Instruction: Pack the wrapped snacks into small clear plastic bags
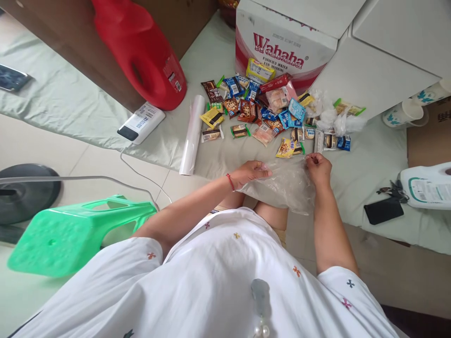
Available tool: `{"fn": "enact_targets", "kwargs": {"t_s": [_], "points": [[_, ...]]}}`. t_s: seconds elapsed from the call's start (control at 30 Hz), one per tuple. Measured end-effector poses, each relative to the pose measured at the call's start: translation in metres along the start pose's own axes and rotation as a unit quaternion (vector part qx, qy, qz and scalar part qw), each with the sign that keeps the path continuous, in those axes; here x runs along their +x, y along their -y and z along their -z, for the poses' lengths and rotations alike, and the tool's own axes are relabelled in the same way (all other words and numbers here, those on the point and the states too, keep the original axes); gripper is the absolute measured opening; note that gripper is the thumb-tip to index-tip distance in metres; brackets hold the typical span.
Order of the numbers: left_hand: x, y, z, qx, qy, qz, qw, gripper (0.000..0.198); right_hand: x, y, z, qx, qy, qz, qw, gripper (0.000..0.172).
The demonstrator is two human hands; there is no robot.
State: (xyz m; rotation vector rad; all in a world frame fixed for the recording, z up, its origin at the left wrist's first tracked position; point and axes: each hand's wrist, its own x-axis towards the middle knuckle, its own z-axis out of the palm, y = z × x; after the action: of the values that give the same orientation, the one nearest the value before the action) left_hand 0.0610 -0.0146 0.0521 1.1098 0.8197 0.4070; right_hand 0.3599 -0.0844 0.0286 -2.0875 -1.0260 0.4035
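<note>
A clear plastic bag (287, 185) is stretched between my two hands above the front edge of the cloth-covered surface. My left hand (251, 172), with a red string at the wrist, pinches the bag's left side. At the upper right corner, my right hand (319, 168) grips the bag between thumb and fingers. The bag looks thin and flat, with nothing visible inside. Just beyond it lies a loose pile of small wrapped snacks (249, 111), including a yellow cookie packet (286, 148) close to the bag. Crumpled clear bags (327, 115) lie at the pile's right side.
A white plastic roll (192, 136) lies left of the snacks, near a white power bank (141, 123) and red jug (141, 61). Behind stands a Wahaba-style carton (282, 47). Rightward are a black wallet-like item (383, 210), white bottle (428, 185) and paper cups (401, 112). A green stool (81, 230) lies left.
</note>
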Motion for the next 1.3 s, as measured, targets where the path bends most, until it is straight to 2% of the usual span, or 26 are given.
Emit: {"fn": "enact_targets", "kwargs": {"t_s": [0.1, 0.17, 0.23, 0.33, 0.37, 0.43, 0.5, 0.57, 0.6, 0.63, 0.67, 0.73, 0.77, 0.8, 0.83, 0.9, 0.97, 1.07, 1.13, 1.2, 1.23, 1.27, 1.3], "points": [[-0.011, 0.001, -0.001, -0.110, 0.010, 0.004, 0.994, 0.052, -0.007, 0.000, -0.004, 0.046, -0.013, -0.057, 0.997, 0.027], [-0.016, 0.005, -0.003, -0.139, -0.033, 0.033, 0.989, 0.045, -0.011, 0.002, -0.006, 0.041, -0.014, -0.060, 0.997, 0.028], [-0.018, 0.010, -0.002, -0.088, -0.093, 0.059, 0.990, 0.032, -0.014, 0.004, -0.008, 0.012, -0.008, -0.044, 0.999, 0.029], [-0.020, 0.018, 0.005, 0.104, -0.158, 0.046, 0.981, 0.018, -0.017, 0.005, -0.012, -0.041, -0.004, -0.011, 0.999, 0.031], [-0.022, 0.020, 0.010, 0.183, -0.169, 0.034, 0.968, 0.018, -0.018, 0.004, -0.013, -0.055, -0.004, -0.001, 0.998, 0.032], [-0.027, 0.022, 0.018, 0.326, -0.204, 0.010, 0.923, 0.017, -0.020, 0.003, -0.015, -0.075, 0.000, 0.014, 0.997, 0.032], [-0.035, 0.023, 0.025, 0.425, -0.269, -0.030, 0.864, 0.020, -0.022, 0.002, -0.017, -0.086, 0.011, 0.020, 0.996, 0.032], [-0.043, 0.023, 0.027, 0.485, -0.326, -0.115, 0.804, 0.033, -0.023, 0.003, -0.019, -0.094, 0.024, 0.022, 0.995, 0.034], [-0.046, 0.023, 0.026, 0.508, -0.322, -0.175, 0.780, 0.033, -0.024, 0.003, -0.019, -0.096, 0.028, 0.024, 0.995, 0.034], [-0.048, 0.024, 0.025, 0.530, -0.281, -0.237, 0.764, 0.029, -0.024, 0.005, -0.020, -0.097, 0.030, 0.026, 0.994, 0.034], [-0.049, 0.025, 0.023, 0.550, -0.208, -0.294, 0.754, 0.024, -0.024, 0.006, -0.021, -0.096, 0.032, 0.028, 0.994, 0.035], [-0.047, 0.027, 0.018, 0.578, -0.023, -0.369, 0.728, 0.024, -0.024, 0.009, -0.021, -0.090, 0.032, 0.027, 0.995, 0.035], [-0.044, 0.028, 0.016, 0.588, 0.052, -0.381, 0.712, 0.027, -0.023, 0.009, -0.021, -0.087, 0.030, 0.025, 0.995, 0.035], [-0.040, 0.029, 0.014, 0.596, 0.093, -0.379, 0.702, 0.030, -0.022, 0.009, -0.020, -0.085, 0.028, 0.023, 0.996, 0.034], [-0.036, 0.031, 0.014, 0.604, 0.100, -0.367, 0.700, 0.031, -0.021, 0.008, -0.018, -0.083, 0.023, 0.020, 0.996, 0.033], [-0.028, 0.035, 0.016, 0.613, 0.063, -0.333, 0.714, 0.031, -0.017, 0.004, -0.013, -0.087, 0.015, 0.020, 0.996, 0.032], [-0.023, 0.037, 0.021, 0.609, 0.013, -0.290, 0.738, 0.038, -0.014, -0.002, -0.003, -0.101, 0.020, 0.024, 0.994, 0.031], [-0.019, 0.039, 0.029, 0.582, -0.027, -0.230, 0.779, 0.050, -0.015, -0.001, 0.018, -0.145, 0.031, 0.032, 0.988, 0.033], [-0.018, 0.038, 0.032, 0.548, -0.049, -0.215, 0.807, 0.055, -0.026, 0.013, 0.032, -0.183, -0.012, 0.072, 0.980, 0.036], [-0.016, 0.038, 0.033, 0.507, -0.074, -0.225, 0.829, 0.057, -0.049, 0.037, 0.039, -0.200, -0.063, 0.147, 0.967, 0.037], [-0.014, 0.038, 0.033, 0.487, -0.089, -0.233, 0.837, 0.057, -0.065, 0.050, 0.037, -0.193, -0.064, 0.191, 0.960, 0.036], [-0.012, 0.038, 0.033, 0.469, -0.104, -0.240, 0.843, 0.055, -0.082, 0.064, 0.032, -0.181, -0.031, 0.231, 0.955, 0.036], [-0.009, 0.039, 0.034, 0.455, -0.119, -0.243, 0.848, 0.053, -0.099, 0.076, 0.022, -0.168, 0.034, 0.276, 0.946, 0.035]]}}
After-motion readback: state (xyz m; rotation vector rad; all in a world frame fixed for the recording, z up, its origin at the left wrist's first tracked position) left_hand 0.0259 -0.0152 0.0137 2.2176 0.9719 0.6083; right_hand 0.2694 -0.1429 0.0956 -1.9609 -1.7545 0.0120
